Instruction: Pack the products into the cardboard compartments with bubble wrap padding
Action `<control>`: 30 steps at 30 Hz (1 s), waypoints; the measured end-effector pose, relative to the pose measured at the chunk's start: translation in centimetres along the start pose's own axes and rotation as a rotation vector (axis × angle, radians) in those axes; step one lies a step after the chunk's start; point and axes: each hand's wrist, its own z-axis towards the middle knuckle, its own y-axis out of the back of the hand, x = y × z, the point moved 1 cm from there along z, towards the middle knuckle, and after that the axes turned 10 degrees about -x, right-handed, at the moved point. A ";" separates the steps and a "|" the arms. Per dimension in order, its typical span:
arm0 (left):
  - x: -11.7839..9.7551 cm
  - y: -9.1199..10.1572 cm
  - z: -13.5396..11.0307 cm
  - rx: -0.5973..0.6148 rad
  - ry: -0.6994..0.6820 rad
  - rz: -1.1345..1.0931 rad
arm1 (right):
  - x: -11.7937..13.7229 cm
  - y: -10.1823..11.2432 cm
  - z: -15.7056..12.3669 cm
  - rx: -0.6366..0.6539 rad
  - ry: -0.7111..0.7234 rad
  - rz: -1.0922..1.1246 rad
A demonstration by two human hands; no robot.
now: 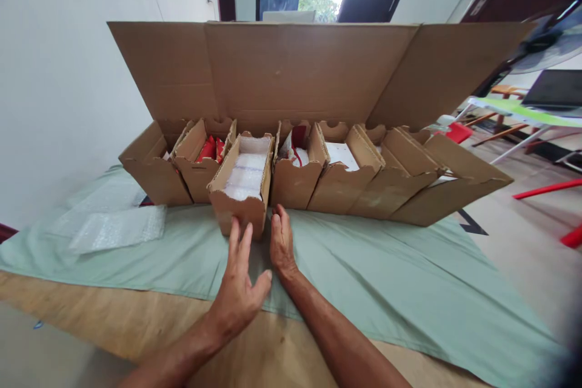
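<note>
A narrow cardboard box juts forward from a row of similar boxes, and clear bubble-wrap packs fill it. Against its front face rest the fingertips of my left hand, fingers stretched out and thumb apart. Beside its right front corner stands my right hand, held on edge with the fingers straight; whether it touches the box I cannot tell. To the right, the neighbouring cardboard box holds a white and red item. On the other side, red packets lie in another box.
Tall cardboard panels stand behind the row. Flat bubble-wrap bags lie at left on the green cloth, which covers much of a wooden table. More boxes lean at right. A fan and a green-topped table stand beyond.
</note>
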 end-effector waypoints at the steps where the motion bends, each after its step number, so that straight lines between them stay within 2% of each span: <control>1: 0.2 -0.5 1.3 0.007 -0.003 -0.014 | -0.1 0.0 0.0 -0.004 -0.004 0.005; 5: 0.6 -2.5 5.9 0.040 0.054 -0.057 | -0.7 -0.3 -0.1 0.012 -0.027 0.028; 8: 0.6 -4.1 8.3 0.024 0.066 -0.072 | -1.4 -0.7 -0.2 0.028 -0.041 0.036; 11: 0.6 -4.9 9.4 0.010 0.057 -0.091 | -1.8 -1.0 0.0 0.035 -0.052 0.033; 14: 1.1 -4.0 8.9 0.025 0.071 -0.078 | -1.8 -0.9 0.0 0.051 -0.058 0.029; 17: 2.4 -0.9 7.2 0.107 0.045 0.041 | -1.6 -0.7 0.0 0.058 -0.055 0.022; 20: 4.9 3.8 5.5 0.153 -0.014 0.278 | -1.4 -0.5 0.2 0.057 -0.049 0.006; 24: 8.2 9.8 3.6 0.077 -0.042 0.580 | -1.4 -0.5 0.4 0.075 -0.050 -0.020; 27: 9.6 13.1 2.8 0.024 -0.009 0.662 | -1.4 -0.6 0.6 0.094 -0.049 -0.045; 30: 10.7 16.2 2.9 -0.052 0.033 0.717 | -1.2 -0.8 0.8 0.113 -0.042 -0.080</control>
